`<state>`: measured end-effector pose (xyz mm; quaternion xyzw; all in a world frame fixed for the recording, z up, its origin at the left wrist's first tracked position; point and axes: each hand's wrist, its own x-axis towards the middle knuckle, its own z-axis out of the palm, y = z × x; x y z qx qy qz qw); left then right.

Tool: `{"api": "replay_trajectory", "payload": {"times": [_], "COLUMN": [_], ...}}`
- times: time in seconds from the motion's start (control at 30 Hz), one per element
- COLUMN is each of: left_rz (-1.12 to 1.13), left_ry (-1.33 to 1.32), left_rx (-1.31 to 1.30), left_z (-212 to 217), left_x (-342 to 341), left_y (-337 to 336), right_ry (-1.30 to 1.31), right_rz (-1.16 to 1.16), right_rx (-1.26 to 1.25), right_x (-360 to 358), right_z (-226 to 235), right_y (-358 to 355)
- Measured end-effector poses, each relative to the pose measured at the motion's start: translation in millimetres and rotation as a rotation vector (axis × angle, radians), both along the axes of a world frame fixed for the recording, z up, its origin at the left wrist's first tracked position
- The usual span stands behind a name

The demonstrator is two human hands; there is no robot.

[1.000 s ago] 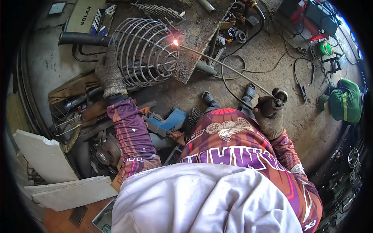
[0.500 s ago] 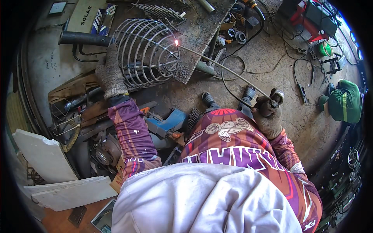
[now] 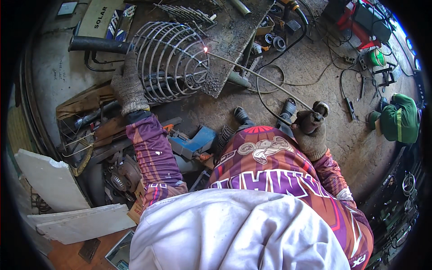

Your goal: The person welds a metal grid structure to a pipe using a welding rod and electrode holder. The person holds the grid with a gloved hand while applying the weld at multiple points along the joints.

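A cage of bent steel bars [image 3: 168, 58] lies on its side on a rough metal workbench [image 3: 231, 47]. My left hand [image 3: 130, 87], in a grey knit glove, is closed on the cage's left rim, its fingertips partly hidden next to a dark pipe [image 3: 96, 44]. My right hand [image 3: 312, 135], gloved too, is closed round a dark welding electrode holder [image 3: 310, 121] off to the right. From the holder a long thin welding rod [image 3: 261, 77] runs up and left. Its tip glows bright at the cage's right end, where the bars meet the ring.
Loose rods [image 3: 191, 14] lie behind the cage. A black cable [image 3: 270, 105] loops over the floor below the bench's right edge. Broken white boards [image 3: 51, 180] and scrap lie at the left. A person in green [image 3: 400, 118] crouches at the far right.
The cage and the glowing rod tip have shifted very slightly to the right. Both hands keep their grips, with hardly any movement.
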<state>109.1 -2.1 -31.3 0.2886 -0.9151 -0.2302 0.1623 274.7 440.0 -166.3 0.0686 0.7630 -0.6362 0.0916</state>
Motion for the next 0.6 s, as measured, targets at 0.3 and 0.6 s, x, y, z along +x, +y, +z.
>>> {"api": "replay_trajectory", "payload": {"times": [0.3,0.6], "left_rz": [-0.373,-0.36], "left_ry": [-0.216,-0.055], "left_rx": [-1.11,-1.037], "left_z": [-31,-35], "left_x": [-2,1], "left_y": [-69,-53], "right_ry": [0.077,0.167], "right_rz": [0.016,0.019], "right_rx": [-0.138,0.082], "right_x": [-4,-1], "right_z": [3,-5], "right_y": [-5,4]}}
